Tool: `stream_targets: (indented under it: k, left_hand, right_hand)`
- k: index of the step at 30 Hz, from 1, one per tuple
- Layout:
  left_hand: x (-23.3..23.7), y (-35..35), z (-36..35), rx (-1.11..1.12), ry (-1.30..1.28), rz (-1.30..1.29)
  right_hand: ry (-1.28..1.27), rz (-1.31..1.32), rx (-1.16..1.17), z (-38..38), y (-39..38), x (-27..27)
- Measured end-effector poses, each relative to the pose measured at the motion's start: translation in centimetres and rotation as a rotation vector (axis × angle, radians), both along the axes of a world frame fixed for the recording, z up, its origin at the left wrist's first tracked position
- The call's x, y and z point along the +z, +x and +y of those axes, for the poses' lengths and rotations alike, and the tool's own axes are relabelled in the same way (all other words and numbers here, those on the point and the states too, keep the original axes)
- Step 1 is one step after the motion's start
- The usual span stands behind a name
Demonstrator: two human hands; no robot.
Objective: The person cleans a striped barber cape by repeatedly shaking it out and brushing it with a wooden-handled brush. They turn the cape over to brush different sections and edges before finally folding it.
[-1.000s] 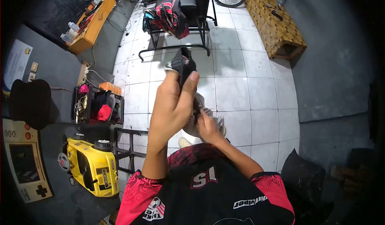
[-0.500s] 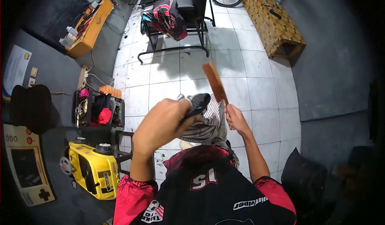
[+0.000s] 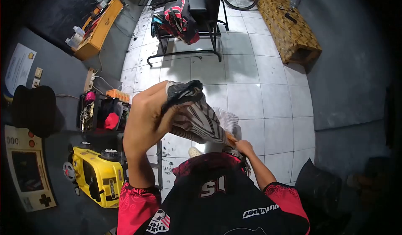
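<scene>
My left hand (image 3: pixel 146 109) is raised on the left, its fingers closed round the dark collar (image 3: pixel 184 92) of a striped cape (image 3: pixel 205 120). The grey-and-white cloth hangs from there toward the lower right, in front of my body. Low at the right, my right hand (image 3: pixel 243 147) is closed on the handle of a brown wooden brush (image 3: pixel 230 138). Its head is mostly hidden by the cape's edge and looks to be against the cloth, though contact is hard to make out.
A black chair (image 3: pixel 195 0) with a bundled red-and-black cloth (image 3: pixel 178 21) stands ahead. Along the right wall runs a woven bench (image 3: pixel 284 30). A rack of odds and ends (image 3: pixel 100 111) and a yellow toy car (image 3: pixel 94 174) are at the left. Dark hair clippings dot the tiled floor.
My left hand has lifted the cape's collar up and leftward, stretching the cloth out. My right hand has lowered the brush from upright to beside the cape.
</scene>
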State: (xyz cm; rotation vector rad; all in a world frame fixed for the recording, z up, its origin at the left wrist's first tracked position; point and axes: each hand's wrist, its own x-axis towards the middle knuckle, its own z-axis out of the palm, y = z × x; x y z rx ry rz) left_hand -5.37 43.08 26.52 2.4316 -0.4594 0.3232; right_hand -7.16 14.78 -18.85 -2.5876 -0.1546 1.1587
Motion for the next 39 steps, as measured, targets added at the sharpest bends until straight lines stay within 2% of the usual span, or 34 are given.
stream_targets:
  k: [3, 4, 5, 6, 7, 9, 12, 14, 15, 18, 20, 22, 23, 25, 27, 28, 30, 31, 33, 36, 37, 39]
  left_hand:
    - [-0.5, -0.2, 1.1, -0.06, -0.022, 0.108]
    - [-1.1, 0.0, 1.0, -0.124, -0.041, 0.145]
    - [-1.5, 0.3, 0.8, -0.19, -0.059, 0.18]
    - [-1.8, 0.4, 0.6, -0.256, -0.077, 0.218]
    - [-1.1, 0.6, 0.5, -0.304, -0.027, 0.416]
    - [-0.9, 1.1, -0.2, -0.362, -0.059, 0.442]
    - [-1.6, 1.9, -0.9, -0.409, -0.04, 0.333]
    - [-2.0, 1.9, -1.0, -0.428, -0.057, 0.252]
    - [-1.9, 1.9, -1.0, -0.447, -0.032, 0.157]
    - [-0.8, 1.4, -0.4, -0.348, -0.091, 0.162]
    - [-0.8, 1.1, 0.2, -0.334, -0.075, 0.081]
    - [-0.8, 0.3, 0.2, -0.33, -0.085, 0.054]
    - [-1.3, 0.0, 0.5, -0.336, -0.043, -0.041]
    - [-1.2, -1.4, 0.1, -0.294, 0.147, -0.06]
    - [-0.7, -2.6, -0.6, -0.324, 0.345, -0.036]
    - [-2.2, -3.4, -0.5, -0.385, 0.359, -0.099]
    - [-2.6, -4.7, -1.4, -0.509, 0.485, -0.103]
    - [-2.4, -5.0, -2.0, -0.555, 0.611, -0.143]
    - [-2.7, -5.8, -2.5, -0.608, 0.59, -0.133]
    - [-2.8, -6.5, -2.3, -0.593, 0.534, -0.175]
    - [-2.5, -6.6, -1.8, -0.582, 0.531, -0.191]
    - [-1.8, -6.9, -1.1, -0.522, 0.501, -0.184]
  right_hand:
    - [0.046, -0.139, -0.105, -2.1, 0.9, -1.8]
    - [0.218, -0.162, -0.186, -2.0, 1.6, -0.1]
    - [0.391, -0.186, -0.269, -1.5, 2.9, 4.0]
    - [0.64, -0.015, -0.449, -0.6, 3.9, 8.4]
    - [0.886, 0.163, -0.628, 0.5, 4.6, 13.0]
    - [1.225, 0.36, -0.71, 2.5, 5.3, 21.0]
    - [1.654, 0.535, -0.34, 3.4, 5.0, 23.6]
    - [1.562, 0.681, -0.234, 4.2, 4.9, 23.5]
    - [1.418, 0.682, -0.252, 4.6, 4.8, 22.5]
    - [1.007, 0.682, -0.198, 3.6, 4.6, 14.3]
    - [0.645, 0.301, 0.04, 1.3, 3.7, 7.1]
    - [0.343, 0.058, 0.203, -1.7, 2.4, 0.5]
    - [0.216, -0.06, 0.136, -2.5, 1.8, -0.3]
    - [-0.046, -0.292, 0.001, -3.4, 0.7, -0.6]
    - [0.193, -0.256, -0.085, -4.2, 2.3, 0.5]
    - [0.309, -0.233, -0.132, -4.5, 3.5, 2.6]
    - [0.687, 0.037, -0.454, -2.5, 5.3, 11.4]
    - [0.867, 0.213, -0.441, -2.4, 6.0, 13.9]
    - [1.221, 0.57, -0.402, -2.4, 7.0, 17.1]
    - [1.271, 0.727, 0.078, -1.1, 6.8, 19.3]
    - [1.206, 0.684, 0.162, -0.2, 6.3, 19.6]
    - [0.957, 0.775, 0.12, 0.4, 5.4, 17.0]
